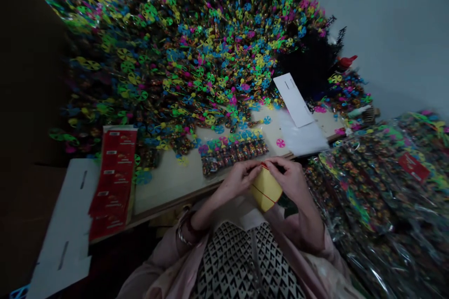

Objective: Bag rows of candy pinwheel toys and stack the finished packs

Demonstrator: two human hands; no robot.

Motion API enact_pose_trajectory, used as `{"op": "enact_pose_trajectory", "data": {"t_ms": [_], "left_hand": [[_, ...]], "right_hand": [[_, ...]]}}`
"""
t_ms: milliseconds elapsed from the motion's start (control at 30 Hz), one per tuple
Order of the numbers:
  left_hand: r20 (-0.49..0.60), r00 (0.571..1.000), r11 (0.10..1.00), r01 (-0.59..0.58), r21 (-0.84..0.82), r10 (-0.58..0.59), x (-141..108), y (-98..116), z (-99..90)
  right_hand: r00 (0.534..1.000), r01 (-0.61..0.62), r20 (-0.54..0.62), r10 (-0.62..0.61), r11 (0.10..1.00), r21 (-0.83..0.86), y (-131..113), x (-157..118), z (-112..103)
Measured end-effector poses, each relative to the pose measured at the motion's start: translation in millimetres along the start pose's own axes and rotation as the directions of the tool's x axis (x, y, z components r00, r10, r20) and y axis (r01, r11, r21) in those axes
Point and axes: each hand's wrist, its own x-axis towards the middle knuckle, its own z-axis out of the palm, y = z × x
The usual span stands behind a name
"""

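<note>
Close to my body, above the table's front edge, I hold a yellow card (268, 187) with thin red lines across it and a red upper edge. My left hand (242, 176) pinches its top edge from the left. My right hand (288, 178) pinches the same edge from the right, and the fingertips of both hands nearly meet. Just beyond my hands, a row of small filled clear tubes (235, 153) with coloured fan-shaped tops lies on the table (157, 189).
A big heap of similar tubes (196, 51) covers the back. On the left are red printed cards (114, 168) and white cardboard (68, 215). At right, a white card strip (293, 99) lies on clear plastic bags (310, 140), near filled bags (354, 191) and a red label (414, 167).
</note>
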Motion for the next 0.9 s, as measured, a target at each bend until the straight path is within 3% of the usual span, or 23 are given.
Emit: {"op": "enact_pose_trajectory", "data": {"t_ms": [67,133,200,300,467,600,800,900], "left_hand": [[-0.027,0.999,0.989,0.03,-0.142,-0.034,0,-4,0.6],[-0.081,0.994,0.969,0.048,-0.243,-0.069,-1,-4,1.6],[-0.118,0.988,0.945,0.058,-0.323,-0.101,-4,1,4.0],[-0.118,0.985,0.904,0.062,-0.423,-0.123,-9,11,11.7],[-0.177,0.968,0.877,0.075,-0.474,-0.178,-7,18,28.6],[-0.141,0.97,0.874,0.11,-0.474,-0.199,-2,17,37.9],[-0.046,0.975,0.852,0.165,-0.497,-0.216,10,15,50.6],[-0.028,0.986,0.908,0.141,-0.395,-0.165,17,12,53.0]], "right_hand": [[1.0,-0.024,-0.004,0.025,0.997,0.074,3,-3,-1],[0.999,0.036,-0.031,-0.034,0.998,0.059,0,-8,-1],[0.984,0.151,-0.094,-0.154,0.988,-0.041,-5,-13,0],[0.923,0.287,-0.194,-0.333,0.93,-0.23,-12,-21,3],[0.844,0.356,-0.277,-0.46,0.865,-0.352,-4,-30,9],[0.805,0.362,-0.356,-0.475,0.868,-0.34,10,-35,11],[0.843,0.266,-0.394,-0.367,0.92,-0.288,11,-36,-2],[0.875,0.203,-0.362,-0.322,0.922,-0.329,7,-32,-12]]}}
